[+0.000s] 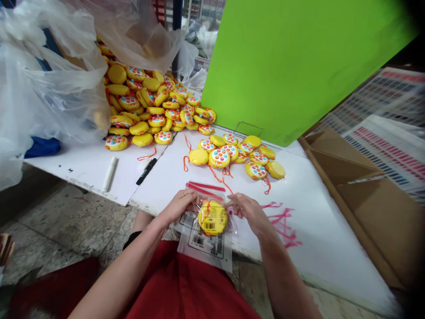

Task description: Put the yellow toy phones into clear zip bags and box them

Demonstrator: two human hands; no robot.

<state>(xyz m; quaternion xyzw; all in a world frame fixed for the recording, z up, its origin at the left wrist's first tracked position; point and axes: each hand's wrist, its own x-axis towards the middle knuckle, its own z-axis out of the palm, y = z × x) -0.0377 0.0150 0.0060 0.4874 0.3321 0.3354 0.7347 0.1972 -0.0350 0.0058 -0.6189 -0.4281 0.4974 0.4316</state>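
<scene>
A clear zip bag (233,228) with a round yellow toy (215,216) inside lies at the table's front edge. An orange cord shows across the toy, and dark print and a barcode cover the bag's front. My left hand (182,204) pinches the bag's upper left edge. At the upper right edge, the thumb and forefinger of my right hand (246,210) close on the plastic. Beneath it are more printed zip bags (212,261) with pink seal strips, overhanging the edge towards my lap.
Loose yellow toys with dotted faces (220,157) lie ahead, beside a large heap (149,106) spilling from plastic sacks (59,88). A white marker (109,174) and a black marker (146,171) rest left. A green panel (292,66) stands behind; a cardboard box (358,199) is right.
</scene>
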